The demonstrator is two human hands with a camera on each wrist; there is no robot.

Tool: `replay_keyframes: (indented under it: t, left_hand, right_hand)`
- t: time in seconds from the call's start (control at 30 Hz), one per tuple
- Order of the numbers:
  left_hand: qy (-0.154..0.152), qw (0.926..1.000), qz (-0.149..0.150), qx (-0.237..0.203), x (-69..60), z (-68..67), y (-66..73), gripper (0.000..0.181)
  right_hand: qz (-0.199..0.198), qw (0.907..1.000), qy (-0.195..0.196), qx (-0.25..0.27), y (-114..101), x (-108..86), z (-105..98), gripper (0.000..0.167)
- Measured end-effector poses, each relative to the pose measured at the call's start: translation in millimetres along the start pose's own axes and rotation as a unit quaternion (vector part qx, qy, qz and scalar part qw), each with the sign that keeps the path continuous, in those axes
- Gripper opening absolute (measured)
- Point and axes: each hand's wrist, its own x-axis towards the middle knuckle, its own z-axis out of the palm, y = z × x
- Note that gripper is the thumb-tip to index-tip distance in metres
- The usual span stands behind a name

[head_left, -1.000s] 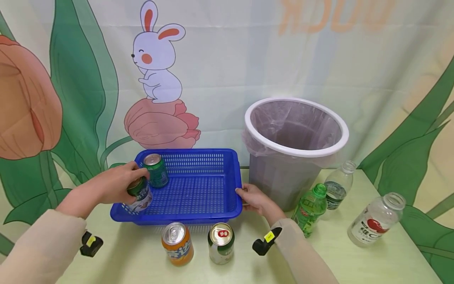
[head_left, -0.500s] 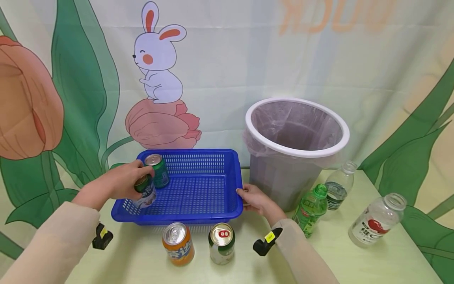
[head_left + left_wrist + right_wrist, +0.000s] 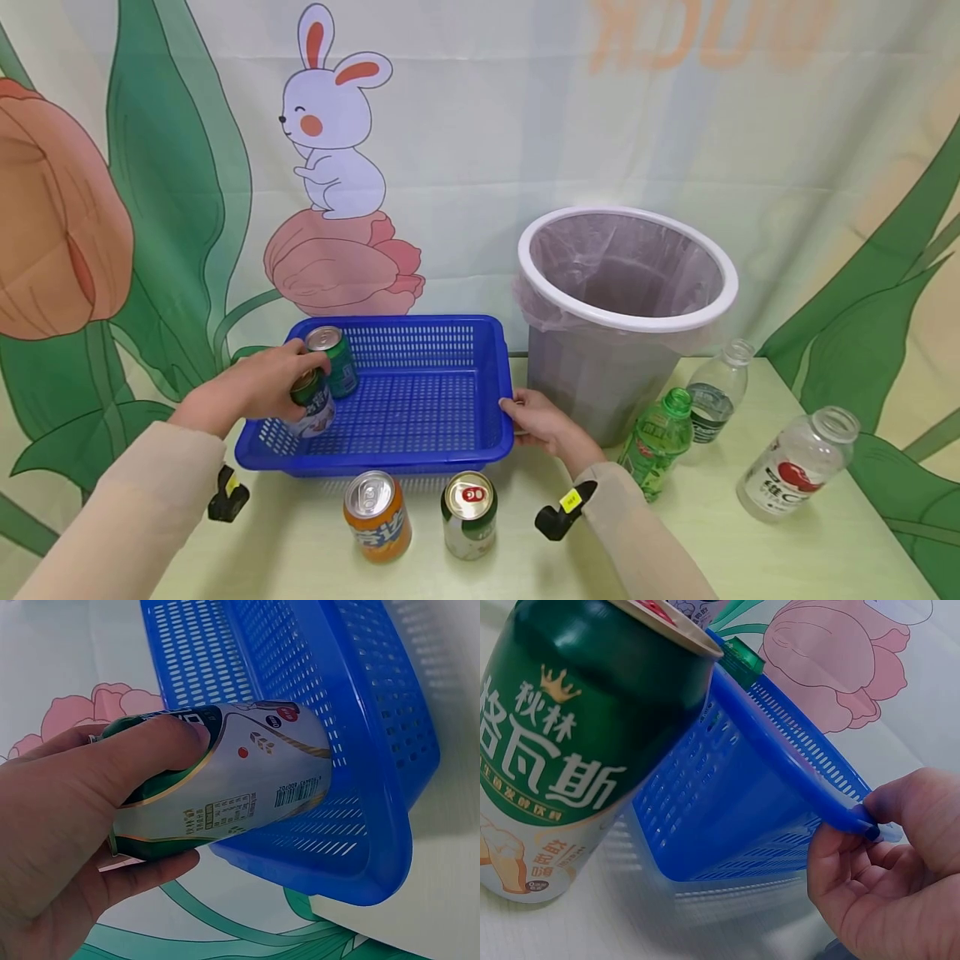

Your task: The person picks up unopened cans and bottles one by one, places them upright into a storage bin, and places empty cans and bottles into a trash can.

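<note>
My left hand (image 3: 258,382) grips a dark green and white drink can (image 3: 318,415) from above, at the left end of a blue plastic basket (image 3: 446,408). The left wrist view shows thumb and fingers around the can's upper part, its lower end inside the basket. Just behind stands a green can (image 3: 342,368), partly hidden by that hand. My right hand (image 3: 546,423) pinches the basket's right rim, thumb on top and fingers curled beneath in the right wrist view. On the table before the basket stand an orange can (image 3: 381,529) and a green-and-white can (image 3: 570,742).
A grey bin (image 3: 592,383) with a white rim and a clear liner stands right of the basket. Beside it are a green bottle (image 3: 656,446), a clear bottle (image 3: 712,398) and a clear bottle with a red label mark (image 3: 795,467). A printed cloth (image 3: 465,150) hangs behind.
My left hand has moved a little to the right with its can, closer to the green can in the basket. The right hand stays on the rim.
</note>
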Motion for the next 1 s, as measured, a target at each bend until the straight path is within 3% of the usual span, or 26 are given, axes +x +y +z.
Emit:
replay_keyframes:
  t: [0.5, 1.0]
  left_hand:
    - [0.009, 0.9999, -0.006, -0.006, 11.4, 4.8, -7.6, 0.053]
    - [-0.001, 0.9991, -0.041, -0.002, 21.3, 16.2, -16.3, 0.057]
  right_hand:
    - [0.003, 1.0, 0.002, -0.002, 1.1, 1.7, -0.3, 0.021]
    - [0.001, 1.0, 0.001, 0.003, 1.6, 1.9, -0.1, 0.02]
